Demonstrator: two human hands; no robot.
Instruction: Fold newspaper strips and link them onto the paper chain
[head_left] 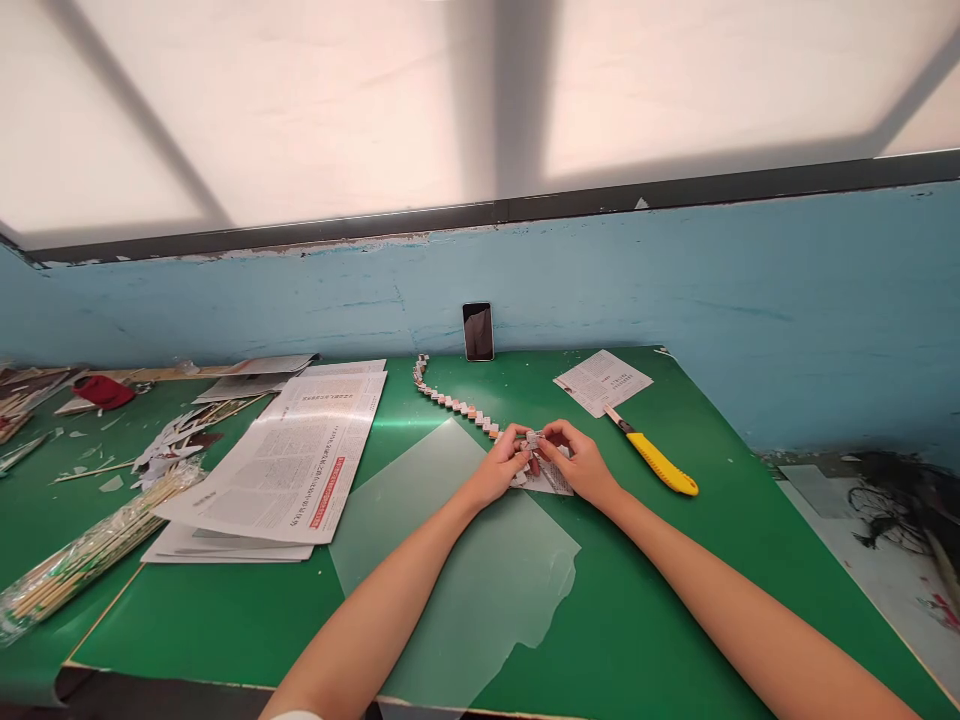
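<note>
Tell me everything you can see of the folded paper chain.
The folded paper chain is a narrow zigzag strip of small pieces, whitish grey with orange-brown patches, apparently folded from printed paper. It lies on the green tabletop, its far end curving near the back edge, left of the upright phone. It slants nearer and rightward to the left hand. That hand and the right hand finger folded paper there; the fingers hide how it joins.
</note>
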